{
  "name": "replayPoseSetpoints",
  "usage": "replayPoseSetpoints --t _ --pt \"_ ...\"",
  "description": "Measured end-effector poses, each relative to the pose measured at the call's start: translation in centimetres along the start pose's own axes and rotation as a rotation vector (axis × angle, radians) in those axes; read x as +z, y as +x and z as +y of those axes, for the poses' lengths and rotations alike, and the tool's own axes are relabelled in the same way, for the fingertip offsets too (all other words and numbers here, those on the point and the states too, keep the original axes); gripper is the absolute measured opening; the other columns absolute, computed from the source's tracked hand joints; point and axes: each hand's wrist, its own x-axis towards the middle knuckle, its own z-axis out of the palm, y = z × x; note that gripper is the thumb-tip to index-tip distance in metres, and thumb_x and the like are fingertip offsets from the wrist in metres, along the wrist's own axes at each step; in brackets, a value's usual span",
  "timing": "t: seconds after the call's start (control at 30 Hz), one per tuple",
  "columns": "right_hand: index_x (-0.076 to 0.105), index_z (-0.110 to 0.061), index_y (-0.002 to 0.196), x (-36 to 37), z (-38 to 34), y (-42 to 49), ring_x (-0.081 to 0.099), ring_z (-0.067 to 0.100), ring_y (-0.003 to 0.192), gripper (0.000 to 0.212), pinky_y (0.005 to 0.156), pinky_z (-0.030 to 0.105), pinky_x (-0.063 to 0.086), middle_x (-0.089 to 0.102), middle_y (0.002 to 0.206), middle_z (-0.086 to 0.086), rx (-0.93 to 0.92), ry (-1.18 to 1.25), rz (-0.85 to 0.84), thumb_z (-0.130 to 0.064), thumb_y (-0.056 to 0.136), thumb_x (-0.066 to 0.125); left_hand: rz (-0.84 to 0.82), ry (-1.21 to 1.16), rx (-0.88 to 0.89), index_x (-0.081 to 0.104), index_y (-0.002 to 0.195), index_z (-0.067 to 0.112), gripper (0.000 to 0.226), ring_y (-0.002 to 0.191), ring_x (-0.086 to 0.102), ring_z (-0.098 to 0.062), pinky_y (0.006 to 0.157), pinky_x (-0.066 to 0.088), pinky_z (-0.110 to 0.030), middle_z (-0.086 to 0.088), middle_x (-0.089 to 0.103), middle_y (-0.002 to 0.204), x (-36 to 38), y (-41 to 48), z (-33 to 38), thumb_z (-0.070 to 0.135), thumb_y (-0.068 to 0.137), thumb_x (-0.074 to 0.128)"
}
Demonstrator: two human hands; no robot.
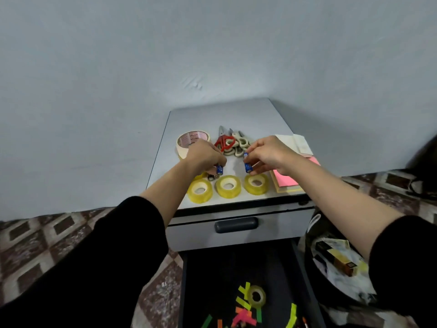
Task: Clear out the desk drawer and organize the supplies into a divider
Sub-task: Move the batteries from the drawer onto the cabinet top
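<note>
Both my hands hover over the top of a grey drawer cabinet (pixel 236 114). My left hand (pixel 204 156) grips a blue battery (pixel 220 170) low over the surface. My right hand (pixel 268 152) pinches another blue battery (pixel 247 165), tilted upright. In front of the hands stand three yellow tape rolls (pixel 228 186) in a row. Behind the hands lie a masking tape roll (pixel 191 139) and a pile of scissors (pixel 230 143), one pair with red handles. The lower drawer (pixel 246 268) is open and holds a small tape roll (pixel 255 296) and several coloured paper strips (pixel 243 314).
Pink sticky notes (pixel 287 178) and white paper (pixel 295 142) lie on the cabinet's right side. The upper drawer (pixel 236 224) with a dark handle is closed. A dark bin (pixel 335 261) with trash stands to the right. Patterned floor surrounds the cabinet; a wall is behind.
</note>
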Motion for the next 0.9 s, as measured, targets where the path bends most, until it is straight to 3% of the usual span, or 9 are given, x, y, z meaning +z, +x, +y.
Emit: replayPoseSetpoints --t 0.13,0.3,0.4,0.5,0.63,0.77,0.9 --pt "0.056 -0.007 0.074 0.1 0.4 1.4 0.06 0.025 0.051 0.017 0.043 0.025 0.054 0.06 0.072 0.015 0.004 -0.083 0.006 0.006 0.081 0.065 0.057 0.177 0.007 0.072 0.091 0.003 0.026 0.075 0.07 -0.02 0.073 0.059 -0.036 -0.01 0.072 0.086 1.5 1.8 0.0 0.011 0.067 0.077" --pt "0.057 -0.005 0.078 0.7 0.6 2.4 0.061 0.024 0.047 0.013 0.053 0.03 0.056 0.062 0.069 0.012 -0.001 -0.117 -0.005 0.004 0.081 0.066 0.089 0.315 0.05 0.069 0.096 0.003 0.038 0.087 0.066 -0.019 0.075 0.057 -0.032 -0.009 0.07 0.096 1.8 2.4 -0.1 0.02 0.065 0.08" --pt "0.061 -0.001 0.089 1.4 0.4 2.8 0.062 0.022 0.046 0.012 0.054 0.03 0.057 0.062 0.07 0.01 0.005 -0.133 -0.011 0.003 0.08 0.067 0.075 0.311 0.04 0.069 0.093 0.001 0.037 0.086 0.066 -0.021 0.073 0.056 -0.03 -0.011 0.069 0.092 1.7 2.4 -0.6 0.023 0.066 0.082" --pt "0.063 0.004 0.102 2.3 0.1 3.4 0.064 0.022 0.05 0.022 0.058 0.032 0.059 0.064 0.072 0.01 0.02 -0.185 -0.009 0.001 0.08 0.068 0.043 0.244 0.027 0.07 0.088 -0.003 0.036 0.084 0.069 -0.026 0.079 0.057 -0.038 -0.014 0.071 0.087 1.4 2.2 -1.0 0.022 0.066 0.083" --pt "0.061 0.003 0.107 3.7 -0.1 4.0 0.061 0.02 0.049 0.025 0.055 0.029 0.057 0.067 0.089 0.013 0.03 -0.29 -0.017 -0.001 0.083 0.066 0.036 0.151 0.044 0.071 0.086 -0.005 0.027 0.082 0.069 -0.031 0.079 0.057 -0.043 -0.018 0.071 0.084 0.6 1.8 -1.6 0.012 0.067 0.081" --pt "0.064 0.005 0.102 4.4 0.2 4.7 0.06 0.018 0.042 0.02 0.05 0.029 0.056 0.067 0.079 0.013 0.048 -0.348 0.008 0.001 0.082 0.064 0.062 0.084 0.059 0.07 0.081 -0.001 0.011 0.056 0.058 -0.015 0.078 0.057 -0.034 -0.01 0.065 0.068 -0.5 1.2 -2.2 0.005 0.073 0.075" --pt "0.064 0.008 0.095 4.4 0.0 4.8 0.061 0.022 0.042 0.013 0.046 0.031 0.055 0.067 0.076 0.017 0.024 -0.332 0.071 0.003 0.085 0.056 0.069 0.004 0.054 0.066 0.074 0.006 0.009 0.05 0.056 -0.01 0.065 0.056 -0.024 -0.008 0.064 0.069 -1.3 0.3 -2.6 0.005 0.076 0.074"
